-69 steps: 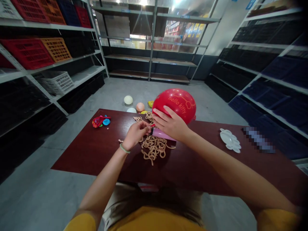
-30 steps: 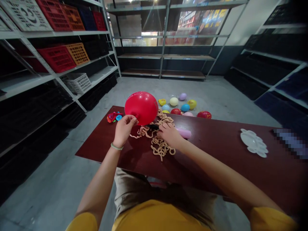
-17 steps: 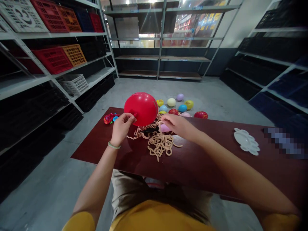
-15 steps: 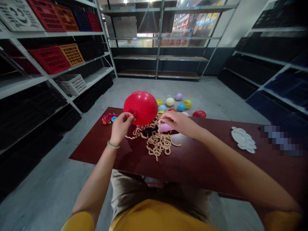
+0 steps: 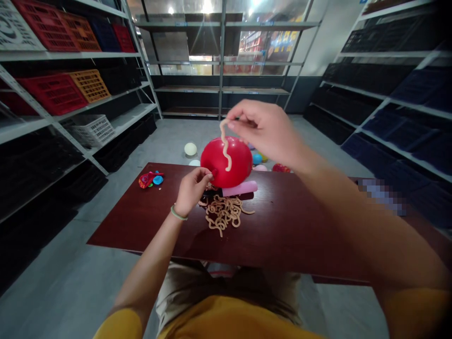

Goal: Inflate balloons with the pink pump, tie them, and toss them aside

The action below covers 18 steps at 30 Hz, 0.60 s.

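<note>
My left hand (image 5: 192, 189) pinches the knotted neck of an inflated red balloon (image 5: 215, 160) above the table. Raised in front of the balloon, my right hand (image 5: 263, 129) pinches the top of a single beige wavy strand (image 5: 225, 147), which looks like a rubber band or cord and hangs down across the red surface. Below lies a pile of the same beige strands (image 5: 226, 212) on the dark red table (image 5: 282, 230). A pink balloon pump (image 5: 242, 189) with a black end lies behind the pile, partly hidden by the balloon and my left fingers.
Uninflated balloons (image 5: 150, 180) lie at the table's far left. Inflated balloons, among them a pale yellow one (image 5: 190, 149) and a blue one (image 5: 257, 159), rest on the floor beyond the table. Shelves with crates (image 5: 52, 92) line the left side. Dark bins fill the right shelves.
My right hand has risen from the pile with one beige strand. The red balloon and my left hand have shifted to the right. The white palette has gone from sight behind my right arm.
</note>
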Tool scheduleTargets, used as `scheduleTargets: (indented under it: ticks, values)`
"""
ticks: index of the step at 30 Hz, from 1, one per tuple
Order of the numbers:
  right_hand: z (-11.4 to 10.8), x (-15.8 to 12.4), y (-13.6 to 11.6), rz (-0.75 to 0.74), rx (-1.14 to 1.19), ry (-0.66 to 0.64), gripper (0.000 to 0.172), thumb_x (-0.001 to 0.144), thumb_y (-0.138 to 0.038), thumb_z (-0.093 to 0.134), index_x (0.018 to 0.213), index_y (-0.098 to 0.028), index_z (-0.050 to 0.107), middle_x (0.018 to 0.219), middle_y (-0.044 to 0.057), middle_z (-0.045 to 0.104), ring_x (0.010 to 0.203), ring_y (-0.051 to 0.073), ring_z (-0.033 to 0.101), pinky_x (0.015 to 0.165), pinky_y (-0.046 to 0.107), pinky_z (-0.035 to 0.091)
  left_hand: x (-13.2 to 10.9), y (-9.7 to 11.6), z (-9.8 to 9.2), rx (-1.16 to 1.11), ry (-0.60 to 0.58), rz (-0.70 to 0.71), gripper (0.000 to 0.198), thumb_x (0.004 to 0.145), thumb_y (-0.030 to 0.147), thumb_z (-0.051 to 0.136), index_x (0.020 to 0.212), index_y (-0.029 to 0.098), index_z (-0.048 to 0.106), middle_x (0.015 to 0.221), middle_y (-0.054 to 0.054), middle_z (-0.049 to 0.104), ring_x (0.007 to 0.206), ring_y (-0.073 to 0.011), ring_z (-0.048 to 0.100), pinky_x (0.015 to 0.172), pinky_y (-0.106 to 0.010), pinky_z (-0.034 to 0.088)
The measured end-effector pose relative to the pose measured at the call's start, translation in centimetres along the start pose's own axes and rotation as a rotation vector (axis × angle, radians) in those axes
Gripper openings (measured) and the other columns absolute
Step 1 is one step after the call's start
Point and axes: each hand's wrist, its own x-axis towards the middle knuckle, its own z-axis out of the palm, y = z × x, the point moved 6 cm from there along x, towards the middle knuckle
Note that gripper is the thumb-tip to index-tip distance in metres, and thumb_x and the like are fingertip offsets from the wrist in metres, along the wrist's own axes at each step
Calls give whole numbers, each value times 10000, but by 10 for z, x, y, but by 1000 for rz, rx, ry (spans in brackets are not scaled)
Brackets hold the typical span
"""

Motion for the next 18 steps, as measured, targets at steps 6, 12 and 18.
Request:
scheduleTargets:
  ticks: [6,12,18]
  values:
    - [32,21,4,46,-163,89,222,1006,-298,446,1061,-168,616,770,-23,594,715,107,552,668,248,346,-5,22,39,-59,-62,70,174,893,354,596,833,198,646,758,-4,646,670,-139,554,641,-246,402]
    - [73,-13,35,78,-289,-189,180,969,-278,518,931,-227,686,813,-3,697,693,130,554,604,269,293,-13,25,41,-16,-5,84,131,906,302,577,865,201,650,771,-6,657,671,-145,559,649,-252,409]
    - [66,-47,33,-81,-361,-271,220,988,-250,478,887,-205,669,881,27,682,844,168,575,692,283,345,-14,26,31,111,26,126,115,918,282,568,885,215,654,833,-20,681,752,-165,606,724,-273,447]
